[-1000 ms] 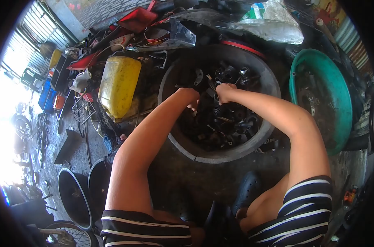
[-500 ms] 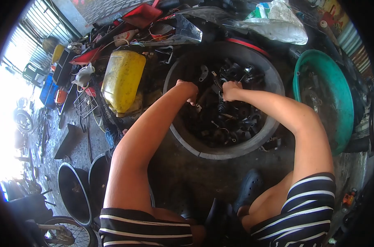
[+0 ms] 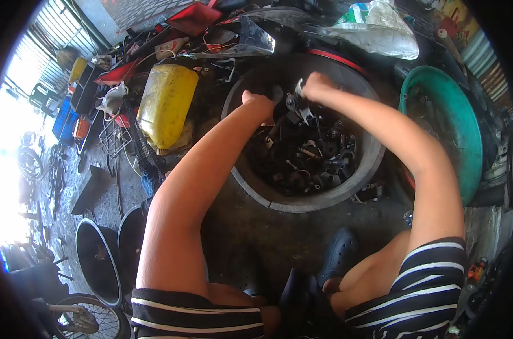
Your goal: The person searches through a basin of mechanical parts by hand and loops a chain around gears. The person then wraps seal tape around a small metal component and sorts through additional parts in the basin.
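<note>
One tub (image 3: 301,208) of parts (image 3: 309,152), upper centre.
Left hand (image 3: 260,105) over its left side, grip hidden, can't tell; right hand (image 3: 320,88), farther right, grip apparently clamped on a metal part (image 3: 299,89), best eased slowly clear of the pile.

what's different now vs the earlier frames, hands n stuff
The right hand has moved away from the wearer, toward the far side of the grey basin. A metal part now shows beside its fingers; blur hides whether it is gripped. The left hand has shifted slightly the same way. The yellow jug and green tub stayed put.
</note>
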The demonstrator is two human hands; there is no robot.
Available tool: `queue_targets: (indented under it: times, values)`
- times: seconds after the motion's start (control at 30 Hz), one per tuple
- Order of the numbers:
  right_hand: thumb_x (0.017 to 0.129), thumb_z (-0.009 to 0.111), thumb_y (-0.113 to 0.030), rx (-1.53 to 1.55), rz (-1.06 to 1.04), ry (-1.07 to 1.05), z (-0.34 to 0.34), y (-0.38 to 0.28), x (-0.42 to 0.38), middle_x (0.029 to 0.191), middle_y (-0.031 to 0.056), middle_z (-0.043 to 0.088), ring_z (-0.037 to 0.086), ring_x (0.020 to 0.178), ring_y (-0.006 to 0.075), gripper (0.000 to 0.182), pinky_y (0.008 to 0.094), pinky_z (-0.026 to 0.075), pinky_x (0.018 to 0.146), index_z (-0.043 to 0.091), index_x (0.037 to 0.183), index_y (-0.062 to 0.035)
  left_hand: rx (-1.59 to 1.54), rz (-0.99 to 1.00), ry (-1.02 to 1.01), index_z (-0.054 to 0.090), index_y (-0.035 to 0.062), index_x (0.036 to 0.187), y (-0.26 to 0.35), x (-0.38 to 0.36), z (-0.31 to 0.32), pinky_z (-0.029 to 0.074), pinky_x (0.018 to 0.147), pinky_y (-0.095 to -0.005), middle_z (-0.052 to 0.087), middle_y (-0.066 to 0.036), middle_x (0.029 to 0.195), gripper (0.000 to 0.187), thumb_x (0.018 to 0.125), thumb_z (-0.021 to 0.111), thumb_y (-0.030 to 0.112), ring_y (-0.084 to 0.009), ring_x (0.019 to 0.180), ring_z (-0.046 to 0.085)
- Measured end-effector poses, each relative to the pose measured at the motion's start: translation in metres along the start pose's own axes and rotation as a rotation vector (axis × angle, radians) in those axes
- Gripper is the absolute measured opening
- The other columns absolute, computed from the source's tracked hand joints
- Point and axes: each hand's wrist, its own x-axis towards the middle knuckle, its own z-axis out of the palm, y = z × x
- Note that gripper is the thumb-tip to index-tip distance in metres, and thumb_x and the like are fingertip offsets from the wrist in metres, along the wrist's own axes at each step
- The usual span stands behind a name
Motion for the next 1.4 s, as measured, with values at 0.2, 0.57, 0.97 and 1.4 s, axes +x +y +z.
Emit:
queue_targets:
  times: [0.2,0.57,0.97,1.4]
  values:
    - [0.063,0.068,-0.032,0.041,-0.105,-0.093,-0.033,-0.006,0.028,0.1,0.0155,0.058,0.056,0.093,0.0277,0.045,0.0355,0.045,0.079,0.06,0.095,-0.0021,-0.038,-0.001,-0.063,0.058,0.0147,0.106,0.003,-0.006,0.013,0.031,0.087,-0.0369,0.057,-0.002,0.108,0.041,0.07,0.058,0.035,-0.02,0.104,0.051]
    - [0.06,0.073,-0.024,-0.402,-0.372,-0.547,0.025,0.021,-0.014,0.089,0.0107,0.063,0.061,0.082,0.0223,0.035,0.0333,0.049,0.067,0.064,0.088,-0.005,0.099,0.238,0.147,0.063,0.0123,0.09,0.032,-0.011,0.038,0.035,0.083,-0.0353,0.061,-0.006,0.093,0.029,0.063,0.063,0.023,-0.0207,0.093,0.056]
    - [0.064,0.067,-0.019,-0.606,-0.342,-0.798,0.076,0.042,-0.029,0.093,0.0078,0.062,0.059,0.087,0.0193,0.026,0.0288,0.048,0.071,0.063,0.089,-0.0087,0.126,0.461,0.299,0.056,0.0178,0.101,0.058,-0.003,0.07,0.035,0.08,-0.0359,0.049,-0.003,0.101,0.041,0.063,0.065,0.031,-0.0181,0.103,0.043]
    - [0.059,0.069,-0.022,-0.511,-0.443,-0.692,0.095,0.034,-0.045,0.093,0.0123,0.06,0.057,0.09,0.025,0.044,0.0338,0.046,0.075,0.058,0.099,-0.0061,0.169,0.416,0.226,0.058,0.0098,0.103,0.074,0.006,0.064,0.023,0.096,-0.0449,0.036,-0.005,0.126,0.05,0.057,0.069,0.025,-0.0218,0.118,0.029]
